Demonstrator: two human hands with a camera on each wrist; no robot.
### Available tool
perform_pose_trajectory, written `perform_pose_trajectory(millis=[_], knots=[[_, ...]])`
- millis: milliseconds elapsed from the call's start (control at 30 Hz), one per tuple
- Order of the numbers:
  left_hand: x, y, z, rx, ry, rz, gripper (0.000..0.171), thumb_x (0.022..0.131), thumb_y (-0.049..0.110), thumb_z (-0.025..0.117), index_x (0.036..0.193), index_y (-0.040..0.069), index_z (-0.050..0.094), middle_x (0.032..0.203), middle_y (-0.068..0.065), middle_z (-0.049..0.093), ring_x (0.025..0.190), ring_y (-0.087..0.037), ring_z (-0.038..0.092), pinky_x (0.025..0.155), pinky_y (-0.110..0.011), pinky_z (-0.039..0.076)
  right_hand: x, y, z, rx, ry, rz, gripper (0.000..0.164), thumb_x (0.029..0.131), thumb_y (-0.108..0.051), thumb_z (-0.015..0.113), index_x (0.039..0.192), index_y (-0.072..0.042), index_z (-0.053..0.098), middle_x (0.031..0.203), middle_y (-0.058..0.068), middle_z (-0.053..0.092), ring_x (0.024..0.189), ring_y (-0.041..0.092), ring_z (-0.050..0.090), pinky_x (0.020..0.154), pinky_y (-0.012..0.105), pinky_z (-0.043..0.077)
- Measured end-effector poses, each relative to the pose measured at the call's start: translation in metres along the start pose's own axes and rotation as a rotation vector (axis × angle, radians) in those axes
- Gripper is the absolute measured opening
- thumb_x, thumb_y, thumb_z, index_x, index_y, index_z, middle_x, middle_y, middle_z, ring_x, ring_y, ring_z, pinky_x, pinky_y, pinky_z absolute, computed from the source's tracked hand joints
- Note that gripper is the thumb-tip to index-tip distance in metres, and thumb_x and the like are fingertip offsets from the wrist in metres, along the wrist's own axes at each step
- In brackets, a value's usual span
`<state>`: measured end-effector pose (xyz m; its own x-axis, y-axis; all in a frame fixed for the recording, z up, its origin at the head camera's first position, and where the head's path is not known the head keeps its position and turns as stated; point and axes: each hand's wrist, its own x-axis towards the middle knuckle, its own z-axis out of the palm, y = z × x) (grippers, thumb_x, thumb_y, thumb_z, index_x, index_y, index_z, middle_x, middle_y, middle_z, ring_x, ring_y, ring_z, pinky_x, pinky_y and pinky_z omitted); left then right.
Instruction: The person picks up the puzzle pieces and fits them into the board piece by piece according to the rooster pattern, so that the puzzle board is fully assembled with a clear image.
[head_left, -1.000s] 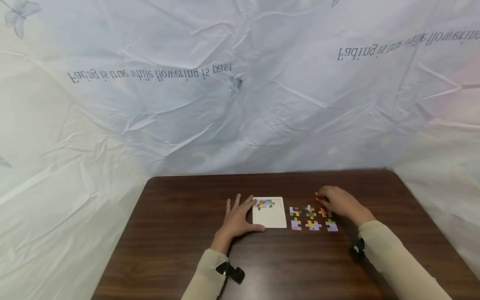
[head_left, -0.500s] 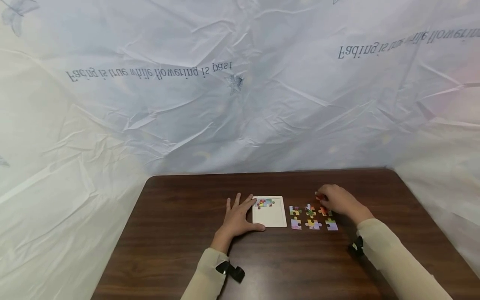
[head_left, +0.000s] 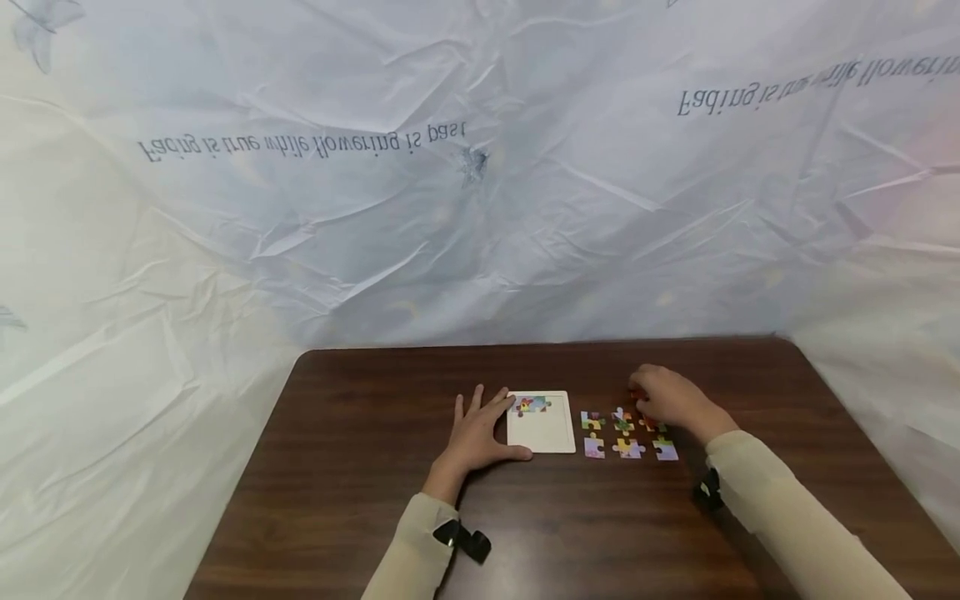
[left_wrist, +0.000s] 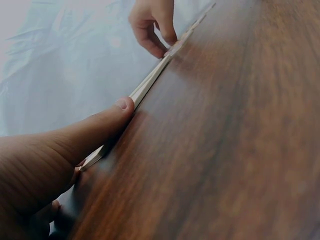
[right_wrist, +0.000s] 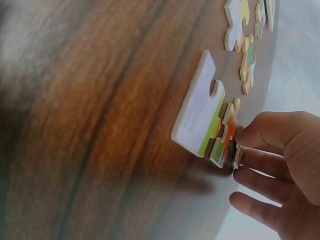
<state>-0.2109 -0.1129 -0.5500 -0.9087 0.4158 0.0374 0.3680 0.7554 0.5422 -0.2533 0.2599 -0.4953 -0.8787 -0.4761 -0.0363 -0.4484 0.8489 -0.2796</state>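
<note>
My left hand (head_left: pixel 476 437) spreads its fingers beside a square white puzzle tray (head_left: pixel 542 435). The thumb touches the tray's near edge and the index fingertip its far left corner. Joined colourful pieces (head_left: pixel 534 405) lie along the far left of the tray. My right hand (head_left: pixel 675 400) is over the far right of the loose puzzle pieces. Thumb and index finger pinch a reddish puzzle piece (right_wrist: pixel 239 156), mostly hidden by the fingers. Just nearer lies another red-orange piece (right_wrist: pixel 229 131), partly covered by the hand in the head view.
Several loose pieces lie in rows right of the tray, among them a lilac corner piece (head_left: pixel 665 450) and a yellow and lilac piece (head_left: pixel 628 449). The brown wooden table (head_left: pixel 570 533) ends at a white printed cloth (head_left: pixel 480 250) hung behind it.
My right hand has shifted slightly left at the far right piece, covering more of it and the red-orange piece below. The left hand stays at the tray.
</note>
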Motion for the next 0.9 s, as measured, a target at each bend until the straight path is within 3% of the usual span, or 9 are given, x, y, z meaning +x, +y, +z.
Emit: perform_pose_trajectory(millis=[433,900], knots=[[-0.0015,0.0025,0.0005,-0.002,0.001,-0.014,0.105,0.077,0.068,0.086,0.163,0.024,0.046,0.171,0.000,0.034,0.162,-0.039,0.008,0.126,-0.068,-0.003,-0.0015,-0.0016,0.0007,-0.068,0.057,0.014,0.028,0.092,-0.006,0.077,0.115,0.009,0.073,0.104,0.021,0.068,0.077,0.024,0.065,0.065,0.045,0.057],[-0.0011,0.0018,0.0014,0.005,0.006,-0.011,0.104,0.077,0.068,0.085,0.163,0.024,0.045,0.171,0.001,0.034,0.162,-0.039,0.009,0.126,-0.068,-0.003,0.0012,-0.0056,0.0040,0.011,0.040,0.009,0.031,0.093,-0.007,0.078,0.119,0.008,0.073,0.116,0.025,0.068,0.092,0.036,0.070,0.077,0.053,0.061]])
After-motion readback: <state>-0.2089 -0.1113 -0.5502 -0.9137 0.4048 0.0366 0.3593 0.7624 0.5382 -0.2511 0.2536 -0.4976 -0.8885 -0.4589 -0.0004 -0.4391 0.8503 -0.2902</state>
